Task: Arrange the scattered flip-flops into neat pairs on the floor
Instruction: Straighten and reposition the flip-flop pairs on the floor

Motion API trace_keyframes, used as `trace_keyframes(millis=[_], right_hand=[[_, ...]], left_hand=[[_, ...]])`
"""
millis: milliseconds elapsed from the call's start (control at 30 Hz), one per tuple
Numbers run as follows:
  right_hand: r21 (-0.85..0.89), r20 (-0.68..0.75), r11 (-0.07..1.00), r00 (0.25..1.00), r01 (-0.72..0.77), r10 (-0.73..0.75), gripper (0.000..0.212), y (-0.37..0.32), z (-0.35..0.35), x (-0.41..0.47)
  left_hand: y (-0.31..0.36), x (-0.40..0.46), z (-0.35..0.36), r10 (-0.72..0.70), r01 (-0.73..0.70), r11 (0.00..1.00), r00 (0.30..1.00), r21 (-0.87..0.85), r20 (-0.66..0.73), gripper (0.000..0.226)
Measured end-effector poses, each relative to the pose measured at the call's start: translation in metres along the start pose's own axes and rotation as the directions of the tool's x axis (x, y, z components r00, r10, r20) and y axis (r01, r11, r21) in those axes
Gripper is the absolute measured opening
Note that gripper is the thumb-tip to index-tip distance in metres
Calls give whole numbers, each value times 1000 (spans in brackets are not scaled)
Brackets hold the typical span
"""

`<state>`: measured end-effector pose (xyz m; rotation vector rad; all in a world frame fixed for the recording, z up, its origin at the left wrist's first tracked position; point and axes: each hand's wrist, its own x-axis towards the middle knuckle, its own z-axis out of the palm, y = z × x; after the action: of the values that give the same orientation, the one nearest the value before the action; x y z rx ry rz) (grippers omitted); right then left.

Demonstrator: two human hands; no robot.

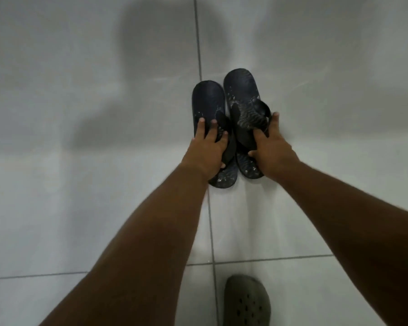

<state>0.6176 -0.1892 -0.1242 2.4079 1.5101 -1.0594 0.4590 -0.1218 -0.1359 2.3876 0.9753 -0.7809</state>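
Note:
Two dark navy flip-flops lie side by side on the pale tiled floor, heels pointing away from me. The left flip-flop (207, 100) sits slightly nearer to me than the right flip-flop (242, 90), whose sole is speckled with white marks. My left hand (206, 149) lies over the strap area of the left one, fingers spread on its sole. My right hand (272, 147) holds the right one, thumb across the footbed and fingers at its outer edge beside the strap. Both hands hide the middle of the flip-flops.
A grey-green clog with holes (246, 302) is at the bottom edge, close to me. A dark grout line (210, 222) runs up the floor just left of the flip-flops. Soft shadows fall across the tiles at upper left.

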Motion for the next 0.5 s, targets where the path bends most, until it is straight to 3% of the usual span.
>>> trace_keyframes(millis=[133, 233, 500], right_hand=[[-45, 19, 999, 1000, -18, 19, 66, 46, -15, -2], [-42, 13, 999, 1000, 23, -22, 63, 53, -17, -3], [6, -20, 999, 999, -49, 49, 56, 48, -11, -5]], left_hand=[[40, 20, -7, 19, -17, 994, 1000, -109, 17, 89], [42, 21, -5, 39, -36, 995, 999, -93, 24, 87], [31, 29, -9, 77, -76, 997, 997, -33, 7, 89]])
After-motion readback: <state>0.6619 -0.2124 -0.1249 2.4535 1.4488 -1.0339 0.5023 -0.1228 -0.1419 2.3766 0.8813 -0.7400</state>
